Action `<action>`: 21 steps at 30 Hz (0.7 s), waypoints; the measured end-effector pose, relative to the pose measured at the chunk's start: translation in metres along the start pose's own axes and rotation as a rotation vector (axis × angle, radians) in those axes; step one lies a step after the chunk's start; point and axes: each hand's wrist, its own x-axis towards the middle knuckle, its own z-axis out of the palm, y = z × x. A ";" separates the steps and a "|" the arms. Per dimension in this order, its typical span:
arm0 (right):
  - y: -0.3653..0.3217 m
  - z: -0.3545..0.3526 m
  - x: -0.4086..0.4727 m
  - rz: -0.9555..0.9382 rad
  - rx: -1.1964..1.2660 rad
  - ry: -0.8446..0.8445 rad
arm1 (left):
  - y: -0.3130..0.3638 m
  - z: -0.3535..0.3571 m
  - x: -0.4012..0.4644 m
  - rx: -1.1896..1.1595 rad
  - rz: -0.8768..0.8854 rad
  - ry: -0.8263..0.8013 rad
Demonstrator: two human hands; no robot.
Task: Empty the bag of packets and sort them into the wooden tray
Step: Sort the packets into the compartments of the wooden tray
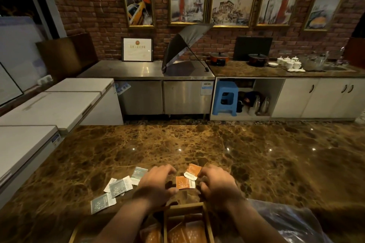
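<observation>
Both bare forearms reach from the near edge toward the far side, converging slightly. The left hand is palm down, its fingers curled and spread, thumb tucked toward the right. The right hand is also palm down, its fingers bent, fingertips pinched together at its far left. The hands sit near each other, not touching.

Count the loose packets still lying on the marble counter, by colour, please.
Orange packets: 2
Grey-green packets: 3
Total: 5

A white piece under the middle grey-green one and the packets in the wooden tray are not counted.
</observation>
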 end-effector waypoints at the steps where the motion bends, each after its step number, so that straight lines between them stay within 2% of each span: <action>1: 0.001 0.002 0.005 -0.009 -0.020 -0.031 | 0.001 0.004 0.004 0.003 0.003 -0.013; 6: 0.012 0.022 0.028 -0.099 -0.058 -0.078 | 0.008 0.026 0.024 0.030 -0.007 -0.074; 11: 0.025 0.034 0.044 -0.205 -0.041 -0.215 | 0.009 0.043 0.031 0.104 0.002 -0.079; 13: 0.027 0.036 0.044 -0.221 -0.055 -0.191 | 0.009 0.044 0.033 0.151 0.020 -0.066; 18: 0.028 0.035 0.040 -0.255 -0.317 -0.033 | 0.008 0.037 0.035 0.210 0.050 -0.045; 21: 0.030 0.031 0.036 -0.254 -0.325 -0.014 | 0.007 0.037 0.033 0.239 0.060 -0.033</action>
